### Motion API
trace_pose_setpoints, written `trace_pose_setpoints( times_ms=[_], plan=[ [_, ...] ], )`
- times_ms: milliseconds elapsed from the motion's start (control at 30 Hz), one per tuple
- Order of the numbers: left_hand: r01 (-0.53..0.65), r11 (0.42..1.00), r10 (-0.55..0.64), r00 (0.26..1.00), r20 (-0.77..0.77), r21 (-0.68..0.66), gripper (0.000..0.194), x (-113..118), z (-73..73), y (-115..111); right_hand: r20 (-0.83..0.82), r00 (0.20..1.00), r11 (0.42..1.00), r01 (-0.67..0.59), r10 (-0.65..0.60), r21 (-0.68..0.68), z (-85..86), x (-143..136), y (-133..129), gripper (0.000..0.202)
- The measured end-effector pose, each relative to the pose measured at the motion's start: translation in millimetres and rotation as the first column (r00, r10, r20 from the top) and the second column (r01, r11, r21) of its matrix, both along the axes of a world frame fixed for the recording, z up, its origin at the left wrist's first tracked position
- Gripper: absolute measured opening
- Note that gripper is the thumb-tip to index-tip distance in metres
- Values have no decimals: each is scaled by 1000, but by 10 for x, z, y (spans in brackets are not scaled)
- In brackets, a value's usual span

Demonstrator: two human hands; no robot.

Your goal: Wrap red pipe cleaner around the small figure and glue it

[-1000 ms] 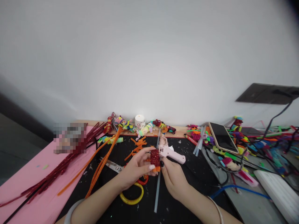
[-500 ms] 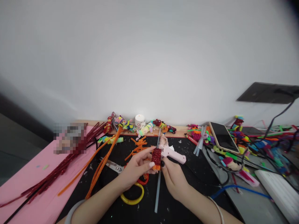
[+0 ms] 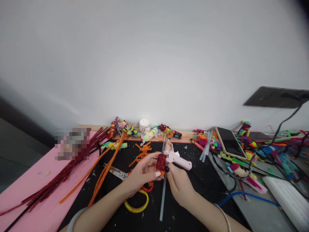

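Over a black surface (image 3: 200,199), between two bare forearms, sits a short, glittery dark red piece (image 3: 161,162) with an orange lower end. The left hand's grip (image 3: 142,174) is closed on it, thumb in front. The right hand's grip (image 3: 180,185) meets its right side, black-nailed thumb at the edge — the other fingers are hidden, so whether they pinch it cannot be told. Just beyond the hands is a pale pink glue gun (image 3: 180,160); a translucent rod (image 3: 162,199) runs below the hands. Scissors (image 3: 136,211) with yellow and red handles lie partly under the left arm. Cut orange bits (image 3: 144,149) lie behind that hand. Leftward are long orange stems (image 3: 98,183), then dark red stems (image 3: 56,180) on a pink sheet (image 3: 21,193); rightward, a phone (image 3: 232,141).
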State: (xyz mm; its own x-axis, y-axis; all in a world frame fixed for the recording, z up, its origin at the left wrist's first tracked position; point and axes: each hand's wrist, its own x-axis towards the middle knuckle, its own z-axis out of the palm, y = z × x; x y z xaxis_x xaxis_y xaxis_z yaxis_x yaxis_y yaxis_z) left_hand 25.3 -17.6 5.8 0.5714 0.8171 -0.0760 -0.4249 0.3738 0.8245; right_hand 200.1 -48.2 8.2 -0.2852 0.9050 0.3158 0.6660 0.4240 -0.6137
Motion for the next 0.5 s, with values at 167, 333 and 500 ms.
trace_pose_setpoints(
  times_ms=[167,333,500],
  plan=[
    [7,1000,-7,1000,-14,28,57,21,-8,2,-3,999,997,-41,41,-68,1,1,5,22],
    [20,999,-18,999,-44,43,58,17,-19,10,9,999,995,-42,43,-87,-16,6,8,20],
    [22,1000,-21,996,-85,22,59,17,-1,10,15,999,995,-46,48,-94,-29,14,9,18]
  ],
)
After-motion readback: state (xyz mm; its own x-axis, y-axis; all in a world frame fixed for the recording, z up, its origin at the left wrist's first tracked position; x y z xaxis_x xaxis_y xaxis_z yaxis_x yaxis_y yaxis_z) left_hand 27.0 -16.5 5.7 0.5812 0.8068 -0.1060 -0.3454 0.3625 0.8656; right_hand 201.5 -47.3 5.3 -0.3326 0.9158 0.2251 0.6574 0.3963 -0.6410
